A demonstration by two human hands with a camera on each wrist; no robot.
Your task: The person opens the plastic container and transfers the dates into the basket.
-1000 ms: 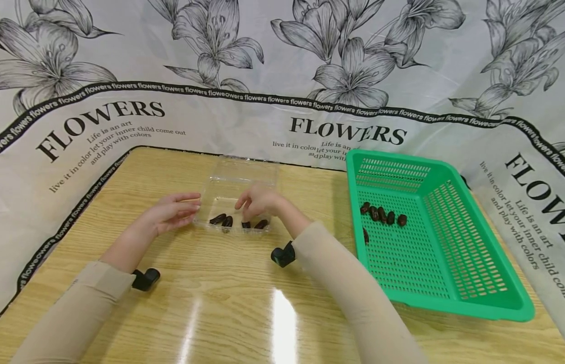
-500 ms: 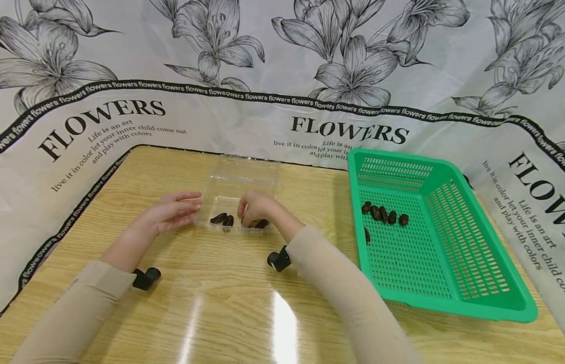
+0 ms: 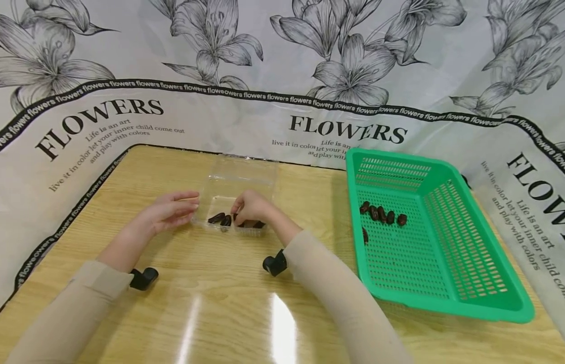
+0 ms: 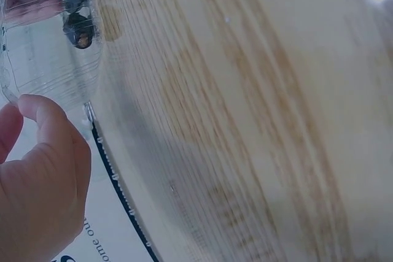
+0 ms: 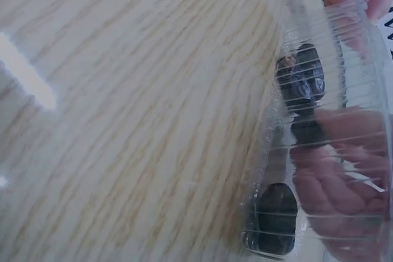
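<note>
The clear plastic container (image 3: 238, 194) stands open on the table (image 3: 227, 303), well left of the green basket (image 3: 446, 298). The left hand (image 3: 170, 212) rests against the container's left wall, fingers straight and spread loosely, gripping nothing. The right hand (image 3: 250, 207) reaches down into the container with fingers curled over the dark dates (image 3: 220, 219) lying on its floor. Whether this grip is pinching a date cannot be told; the fingertips are hidden behind the hand and blurred through the ribbed wall. Further dates (image 3: 382, 214) lie inside the basket.
</note>
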